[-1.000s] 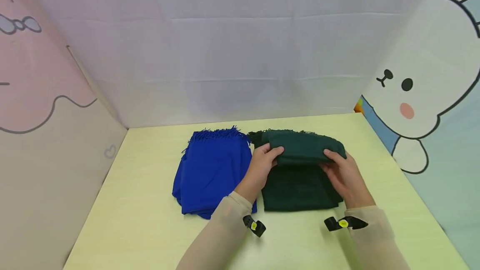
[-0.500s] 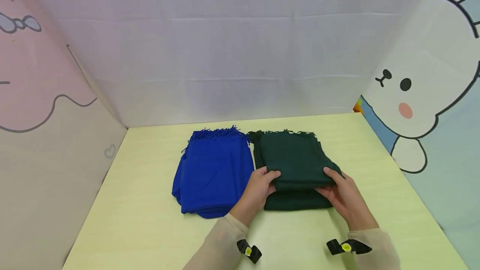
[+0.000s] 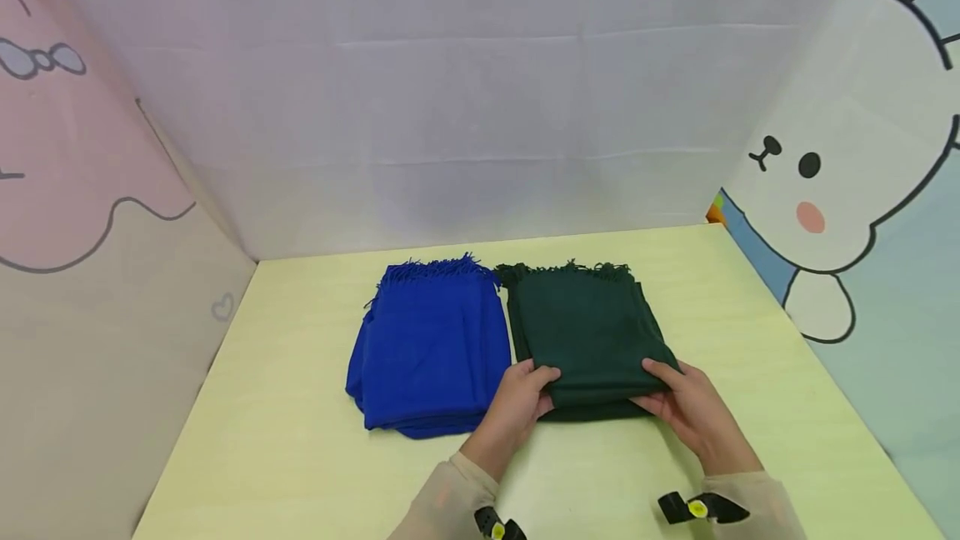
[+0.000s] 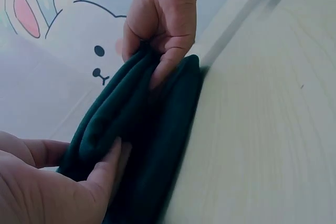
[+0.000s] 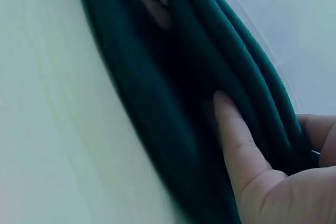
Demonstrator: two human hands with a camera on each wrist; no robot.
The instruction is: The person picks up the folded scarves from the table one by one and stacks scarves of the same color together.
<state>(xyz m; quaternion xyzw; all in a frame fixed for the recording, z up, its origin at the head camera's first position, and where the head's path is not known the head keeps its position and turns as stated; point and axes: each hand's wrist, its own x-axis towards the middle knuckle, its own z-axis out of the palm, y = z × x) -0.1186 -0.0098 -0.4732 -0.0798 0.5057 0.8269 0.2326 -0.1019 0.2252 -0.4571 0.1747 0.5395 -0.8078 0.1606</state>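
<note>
A dark green scarf [image 3: 592, 323], folded in layers with a fringe along its far edge, lies on the right half of the table. My left hand [image 3: 519, 397] pinches the near left corner of its upper layers, thumb on top and fingers beneath. At the near right corner my right hand [image 3: 693, 411] grips the same layers in the same way. Both wrist views show the held upper fold [image 4: 113, 108] raised a little above the lower layers [image 5: 136, 87], with fingers inside the gap. A folded blue scarf [image 3: 427, 348], also fringed, lies just left of the green one.
The pale yellow table [image 3: 285, 407] reaches back to a white curtain [image 3: 465, 107]. A pink and cream printed panel [image 3: 90, 148] stands at the left, and a panel with a rabbit drawing [image 3: 840, 190] at the right.
Both hands have drawn the green scarf's upper fold from the far side toward the near edge and lowered it over the lower layers. The blue scarf has stayed in place.
</note>
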